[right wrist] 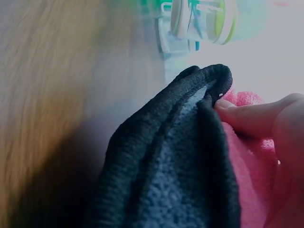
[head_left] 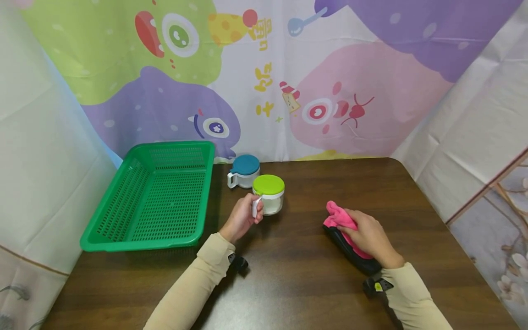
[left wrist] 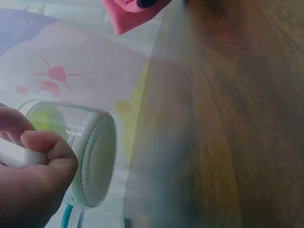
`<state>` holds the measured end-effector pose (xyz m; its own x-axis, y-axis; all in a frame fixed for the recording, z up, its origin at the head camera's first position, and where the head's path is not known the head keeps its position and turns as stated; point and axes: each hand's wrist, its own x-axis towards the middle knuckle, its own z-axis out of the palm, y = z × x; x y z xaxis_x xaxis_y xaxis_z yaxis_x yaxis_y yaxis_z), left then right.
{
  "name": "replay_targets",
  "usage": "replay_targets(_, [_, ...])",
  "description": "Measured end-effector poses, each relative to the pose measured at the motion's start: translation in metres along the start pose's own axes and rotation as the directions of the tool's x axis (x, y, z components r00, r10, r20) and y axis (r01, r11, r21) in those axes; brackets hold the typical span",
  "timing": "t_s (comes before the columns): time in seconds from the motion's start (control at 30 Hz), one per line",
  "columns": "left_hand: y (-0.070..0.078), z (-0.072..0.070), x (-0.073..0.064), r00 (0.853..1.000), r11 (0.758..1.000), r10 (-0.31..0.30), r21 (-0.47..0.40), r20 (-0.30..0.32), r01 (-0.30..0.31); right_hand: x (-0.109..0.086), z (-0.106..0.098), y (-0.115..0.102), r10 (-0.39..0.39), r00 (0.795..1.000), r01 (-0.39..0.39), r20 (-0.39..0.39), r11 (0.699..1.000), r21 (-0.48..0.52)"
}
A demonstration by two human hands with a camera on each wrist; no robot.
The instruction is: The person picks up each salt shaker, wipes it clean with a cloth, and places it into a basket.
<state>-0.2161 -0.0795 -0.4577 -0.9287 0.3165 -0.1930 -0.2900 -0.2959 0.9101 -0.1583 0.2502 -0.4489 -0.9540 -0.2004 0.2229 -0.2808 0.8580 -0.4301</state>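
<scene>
My left hand grips the white handle of a clear glass seasoning jar with a lime-green lid. In the left wrist view the glass jar shows its ribbed base, held off the tabletop. Just behind it stands a second jar with a blue lid and white handle. My right hand holds a bunched pink cloth, fingers closed over it. Along the cloth runs a black, fuzzy-edged fabric piece, greyish inside; whether the two are joined I cannot tell.
A green slotted plastic basket sits at the left of the brown wooden table, with nothing in it. A cartoon-printed curtain hangs along the back edge, and pale cloth walls stand at both sides.
</scene>
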Motion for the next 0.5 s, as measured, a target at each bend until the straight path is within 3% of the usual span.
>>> replay_targets(0.5, [0.007,0.008,-0.004,0.998,0.998,0.052,-0.046,0.028,-0.051,0.011,0.003,-0.027,-0.091,0.992,0.099,-0.091,0.991,0.092])
